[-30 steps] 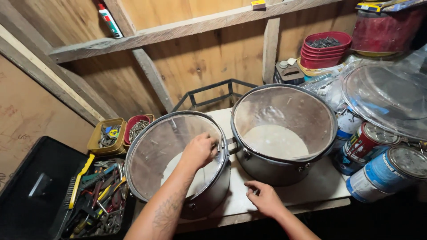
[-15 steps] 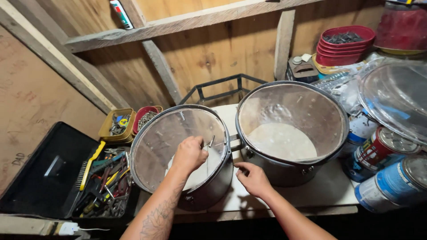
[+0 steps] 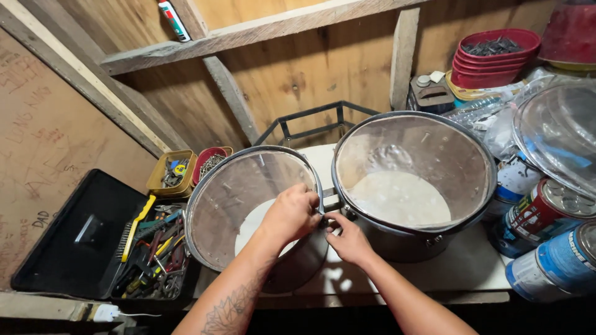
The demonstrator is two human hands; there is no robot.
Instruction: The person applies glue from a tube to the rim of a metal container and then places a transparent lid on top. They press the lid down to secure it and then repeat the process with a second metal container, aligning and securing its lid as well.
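Two round drum shells with clear skins stand side by side on a pale board [image 3: 472, 273]. My left hand [image 3: 290, 214] lies over the right rim of the left drum [image 3: 242, 198], fingers curled on its hoop. Beside it, my right hand [image 3: 346, 239] pinches a small metal fitting on that hoop, in the gap between the two drums. The right drum [image 3: 413, 180] is larger and stands untouched just right of both hands.
An open black toolbox [image 3: 93, 242] with several hand tools lies at the left. Small trays of hardware [image 3: 171, 174] sit behind it. Paint cans [image 3: 552, 248], a clear lid [image 3: 559, 130] and stacked red bowls [image 3: 490, 59] crowd the right. A black metal frame [image 3: 316, 121] stands behind.
My right hand has come up from the board's front edge to the left drum's hoop. My left hand has slid from the drum skin to the rim.
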